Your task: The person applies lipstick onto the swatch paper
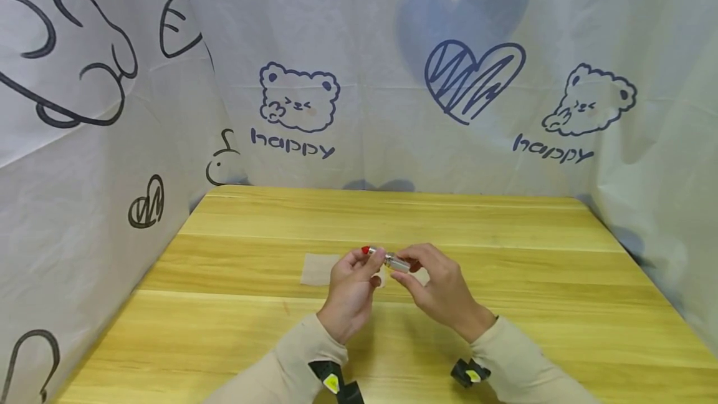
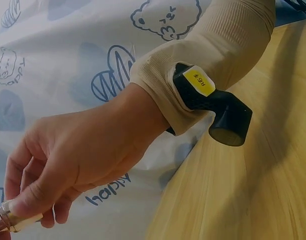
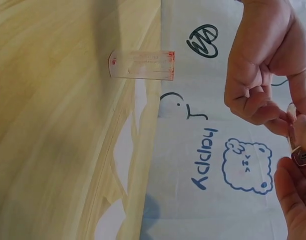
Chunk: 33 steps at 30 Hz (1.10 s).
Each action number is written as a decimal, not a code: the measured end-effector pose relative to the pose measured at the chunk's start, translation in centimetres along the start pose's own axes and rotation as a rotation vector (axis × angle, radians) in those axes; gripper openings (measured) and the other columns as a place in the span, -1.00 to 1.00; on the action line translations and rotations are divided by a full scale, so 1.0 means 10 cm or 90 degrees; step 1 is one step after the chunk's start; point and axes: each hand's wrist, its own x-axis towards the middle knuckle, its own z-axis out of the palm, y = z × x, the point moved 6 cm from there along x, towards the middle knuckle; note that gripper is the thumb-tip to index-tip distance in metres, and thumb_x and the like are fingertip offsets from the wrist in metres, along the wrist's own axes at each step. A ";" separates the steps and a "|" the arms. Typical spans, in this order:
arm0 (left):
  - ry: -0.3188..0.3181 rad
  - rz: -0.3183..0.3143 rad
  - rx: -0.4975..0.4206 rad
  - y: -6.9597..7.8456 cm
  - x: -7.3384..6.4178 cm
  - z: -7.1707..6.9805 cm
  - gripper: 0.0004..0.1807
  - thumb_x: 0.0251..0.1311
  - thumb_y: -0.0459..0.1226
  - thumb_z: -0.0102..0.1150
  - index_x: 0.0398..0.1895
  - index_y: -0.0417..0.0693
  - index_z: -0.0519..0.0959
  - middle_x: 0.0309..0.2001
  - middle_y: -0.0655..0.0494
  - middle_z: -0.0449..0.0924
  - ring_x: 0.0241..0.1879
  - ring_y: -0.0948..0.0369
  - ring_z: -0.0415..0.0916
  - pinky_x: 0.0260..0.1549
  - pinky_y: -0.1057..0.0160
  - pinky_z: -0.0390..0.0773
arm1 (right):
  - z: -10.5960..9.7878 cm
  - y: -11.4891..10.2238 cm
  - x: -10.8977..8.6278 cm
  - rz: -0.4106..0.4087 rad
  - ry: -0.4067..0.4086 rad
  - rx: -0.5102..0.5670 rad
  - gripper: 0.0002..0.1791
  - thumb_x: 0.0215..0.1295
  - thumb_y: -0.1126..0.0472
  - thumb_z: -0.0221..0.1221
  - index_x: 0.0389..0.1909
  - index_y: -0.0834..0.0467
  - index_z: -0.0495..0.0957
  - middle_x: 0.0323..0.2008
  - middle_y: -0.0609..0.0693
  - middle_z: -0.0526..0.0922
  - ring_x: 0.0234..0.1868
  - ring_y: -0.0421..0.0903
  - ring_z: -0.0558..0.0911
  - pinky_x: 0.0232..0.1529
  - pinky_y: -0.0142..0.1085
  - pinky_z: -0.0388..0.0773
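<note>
A lipstick (image 1: pixel 399 263) with a red tip and a silvery body is held between both hands, above the middle of the table. My left hand (image 1: pixel 352 288) pinches it near the red end, thumb on top. At the other end, my right hand (image 1: pixel 440 285) grips the silvery base between thumb and fingers. The left wrist view shows the right hand's thumb pressed along the shiny base (image 2: pixel 25 220). In the right wrist view, fingers of both hands meet around the lipstick (image 3: pixel 302 157), covering most of it.
Pale paper pieces (image 1: pixel 318 270) lie on the wooden table (image 1: pixel 235 329) behind the hands. A clear cylinder with red marks (image 3: pixel 143 65) stands near them in the right wrist view. White curtains with drawings (image 1: pixel 364 30) enclose the table's back and sides.
</note>
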 end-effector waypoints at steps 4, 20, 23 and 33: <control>-0.024 0.007 -0.003 0.01 0.00 0.02 -0.95 0.32 -0.40 0.15 -0.27 -0.14 0.47 -0.30 0.14 0.51 -0.35 0.32 0.36 -0.48 0.44 0.36 | 0.00 0.00 0.00 -0.012 0.010 0.005 -0.60 0.43 -0.01 0.07 -0.14 0.30 0.56 -0.35 0.02 0.62 -0.42 -0.15 0.59 -0.43 -0.42 0.55; -0.073 -0.009 0.005 0.00 0.00 0.03 -0.89 0.35 -0.37 0.12 -0.12 -0.18 0.48 -0.15 0.10 0.57 -0.32 0.31 0.34 -0.43 0.41 0.35 | 0.03 0.08 0.01 0.062 -0.021 0.138 -0.80 0.20 0.59 0.13 -0.17 0.39 0.56 -0.41 0.12 0.66 -0.53 -0.06 0.64 -0.47 -0.43 0.58; -0.074 -0.004 0.013 0.01 0.00 0.02 -0.89 0.33 -0.36 0.15 -0.14 -0.17 0.49 -0.18 0.11 0.57 -0.31 0.30 0.36 -0.42 0.41 0.36 | 0.03 0.11 0.01 0.087 -0.031 0.158 -0.75 0.18 0.61 0.14 -0.15 0.36 0.57 -0.39 0.12 0.67 -0.50 -0.05 0.66 -0.46 -0.41 0.60; -0.063 -0.005 0.022 0.01 0.06 -0.04 -0.90 0.31 -0.36 0.18 -0.17 -0.14 0.49 -0.14 0.08 0.58 -0.28 0.29 0.39 -0.40 0.38 0.37 | 0.08 0.19 0.01 0.201 -0.098 0.190 -0.83 0.28 0.44 0.19 -0.12 0.29 0.59 -0.31 0.03 0.68 -0.38 -0.13 0.67 -0.34 -0.30 0.65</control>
